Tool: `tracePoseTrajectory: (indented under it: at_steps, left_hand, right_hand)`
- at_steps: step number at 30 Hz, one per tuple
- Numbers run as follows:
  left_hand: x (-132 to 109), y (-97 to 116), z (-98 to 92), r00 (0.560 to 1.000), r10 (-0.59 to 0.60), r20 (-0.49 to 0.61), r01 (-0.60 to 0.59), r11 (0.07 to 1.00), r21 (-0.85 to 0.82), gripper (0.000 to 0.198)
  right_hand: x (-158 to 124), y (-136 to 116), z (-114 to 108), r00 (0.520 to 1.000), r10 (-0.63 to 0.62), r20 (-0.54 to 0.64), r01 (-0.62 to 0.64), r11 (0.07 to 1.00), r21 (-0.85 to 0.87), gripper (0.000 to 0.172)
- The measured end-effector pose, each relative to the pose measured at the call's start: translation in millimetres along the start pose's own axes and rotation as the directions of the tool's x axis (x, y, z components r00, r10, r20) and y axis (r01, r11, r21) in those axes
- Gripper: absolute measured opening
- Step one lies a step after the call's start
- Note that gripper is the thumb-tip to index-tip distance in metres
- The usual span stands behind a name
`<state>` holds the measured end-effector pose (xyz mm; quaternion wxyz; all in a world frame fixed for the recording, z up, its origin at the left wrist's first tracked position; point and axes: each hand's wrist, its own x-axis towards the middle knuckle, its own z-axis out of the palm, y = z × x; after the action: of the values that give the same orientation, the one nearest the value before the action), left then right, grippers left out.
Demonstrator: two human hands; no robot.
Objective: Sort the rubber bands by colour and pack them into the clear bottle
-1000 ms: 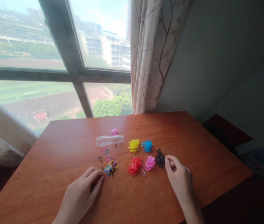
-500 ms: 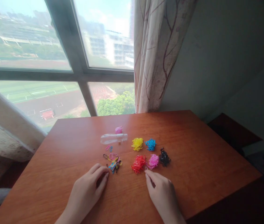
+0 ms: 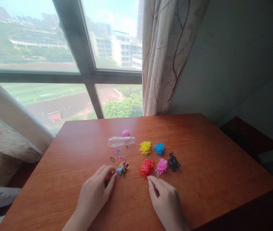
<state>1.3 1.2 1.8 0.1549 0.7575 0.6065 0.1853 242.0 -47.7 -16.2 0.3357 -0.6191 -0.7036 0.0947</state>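
In the head view, the change is in the right hand (image 3: 164, 194): a second ago it is at the right side of the black pile (image 3: 173, 163), then at the pale pink loop (image 3: 157, 173), and now its fingertips are at the near edge of the red pile (image 3: 146, 168). The loop now lies close against the near left side of the pink pile (image 3: 162, 166), a little nearer to it than before. This looks like a small tidying step that leaves the colours better separated. The right thumb and forefinger are drawn together; at this blur I cannot tell whether either hand pinches a band.

The left hand (image 3: 95, 188) stays at the left edge of the mixed pile (image 3: 122, 169), its fingers curled and their tips close together. That pile still holds several colours, so sorting seems unfinished. On the far side of the table (image 3: 213, 157), the yellow pile (image 3: 145, 147) and blue pile (image 3: 159, 148) sit unchanged, right of the clear bag (image 3: 119, 141).
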Motion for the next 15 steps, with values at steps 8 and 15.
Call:
tracePoseTrajectory:
  at_steps: [8, 15]
  left_hand:
    - [3, 2, 1.2, 0.998, -0.055, 0.028, 0.054, 0.997, 0.046, 0.020]
    - [-1, -1, 0.2, 0.997, -0.069, 0.030, 0.063, 0.986, 0.153, 0.022]
  right_hand:
    - [1, -33, 28, 0.994, -0.075, 0.082, 0.060, 0.984, 0.168, 0.026]
    - [1, -39, 36, 0.985, -0.092, 0.149, 0.066, 0.983, 0.170, 0.022]
